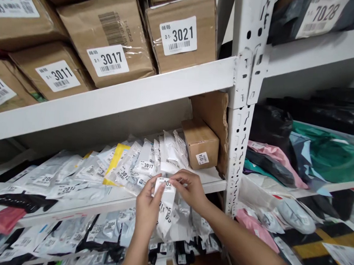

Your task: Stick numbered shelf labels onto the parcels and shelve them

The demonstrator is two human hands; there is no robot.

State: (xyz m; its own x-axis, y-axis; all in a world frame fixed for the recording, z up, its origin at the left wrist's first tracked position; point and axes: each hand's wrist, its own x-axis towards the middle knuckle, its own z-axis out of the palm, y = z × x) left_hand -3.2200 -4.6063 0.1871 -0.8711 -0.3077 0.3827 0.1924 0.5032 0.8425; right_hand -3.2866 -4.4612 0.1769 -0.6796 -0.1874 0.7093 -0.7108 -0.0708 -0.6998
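Observation:
In front of the middle shelf, my left hand (147, 208) and my right hand (190, 188) together hold a white plastic parcel bag (166, 215). A white numbered label (166, 185) lies on the bag's top edge. My left thumb presses on the label's left side, and my right fingers pinch its right side. Behind my hands, several white poly bags (151, 163) with numbered labels stand in a row on the shelf board (213, 180).
A small cardboard box (200, 143) marked 1014 stands by the white upright post (240, 112). Labelled brown boxes (116, 38) fill the top shelf. More bagged parcels (58, 177) lie to the left and below. Black, pink and green bags (282, 158) fill the right-hand shelves.

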